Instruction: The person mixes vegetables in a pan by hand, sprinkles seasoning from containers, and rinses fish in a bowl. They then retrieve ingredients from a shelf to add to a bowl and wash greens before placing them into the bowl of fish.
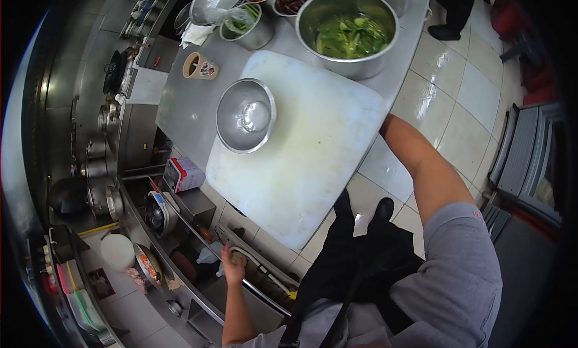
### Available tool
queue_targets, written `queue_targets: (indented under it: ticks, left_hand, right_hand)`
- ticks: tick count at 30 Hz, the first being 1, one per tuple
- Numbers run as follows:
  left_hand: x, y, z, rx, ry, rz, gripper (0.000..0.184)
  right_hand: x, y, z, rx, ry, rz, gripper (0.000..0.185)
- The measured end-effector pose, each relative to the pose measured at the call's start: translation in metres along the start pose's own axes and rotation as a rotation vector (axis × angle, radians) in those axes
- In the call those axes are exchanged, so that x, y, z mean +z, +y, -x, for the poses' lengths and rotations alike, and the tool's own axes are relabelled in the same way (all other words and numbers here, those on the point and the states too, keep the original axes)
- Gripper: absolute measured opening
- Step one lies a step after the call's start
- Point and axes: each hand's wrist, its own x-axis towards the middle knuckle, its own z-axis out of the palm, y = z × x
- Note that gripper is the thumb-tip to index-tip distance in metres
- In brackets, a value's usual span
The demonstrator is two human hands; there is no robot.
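My left hand is at the lower left, beside the metal edge of a counter. Its fingers look loosely spread, and I make out nothing held in them. My right arm reaches to the right edge of the cutting board, where the table hides the hand. On the white cutting board stands an empty steel bowl, near the board's left side. A large steel pot of green leafy vegetables sits past the board's far right corner.
A patterned cup stands left of the board. Steel containers with food line the table's far end. A red and white box and shelving lie at left. Another person's leg and shoe show at the top right.
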Motion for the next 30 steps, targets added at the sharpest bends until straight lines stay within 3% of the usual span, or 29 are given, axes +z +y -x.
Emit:
queue_targets:
  ticks: [2,5,9,12,16,18,21,22,25,30]
  left_hand:
    - [-0.020,0.047,-0.024,0.084,0.086,0.171,0.063]
    - [-0.039,0.094,-0.065,0.234,0.214,0.085,0.056]
    - [-0.057,0.191,-0.099,0.231,0.216,0.206,0.051]
    - [-0.054,0.227,-0.130,0.435,0.251,0.295,0.048]
    - [-0.041,0.313,-0.169,0.253,0.065,0.487,0.051]
    - [-0.031,0.352,-0.188,0.068,-0.125,0.816,0.051]
    - [-0.013,0.364,-0.218,-0.005,-0.237,0.814,0.046]
    - [-0.007,0.366,-0.221,-0.001,-0.229,0.811,0.029]
    - [0.003,0.358,-0.221,0.045,-0.233,0.798,0.017]
    - [0.007,0.340,-0.185,0.030,-0.247,0.844,0.015]
  right_hand:
    - [-0.007,-0.003,0.004,0.016,-0.019,-0.011,0.066]
    - [-0.013,-0.008,0.013,0.038,-0.035,-0.022,0.066]
    - [-0.017,-0.011,0.021,0.063,-0.039,-0.041,0.065]
    - [-0.021,-0.011,0.023,0.081,-0.041,-0.052,0.065]
    - [-0.025,-0.012,0.028,0.099,-0.040,-0.069,0.064]
    - [-0.027,-0.015,0.032,0.108,-0.040,-0.074,0.064]
    - [-0.028,-0.017,0.036,0.120,-0.034,-0.078,0.064]
    - [-0.027,-0.018,0.038,0.124,-0.036,-0.084,0.064]
    - [-0.027,-0.019,0.036,0.128,-0.030,-0.091,0.063]
    - [-0.032,-0.016,0.034,0.131,-0.018,-0.109,0.063]
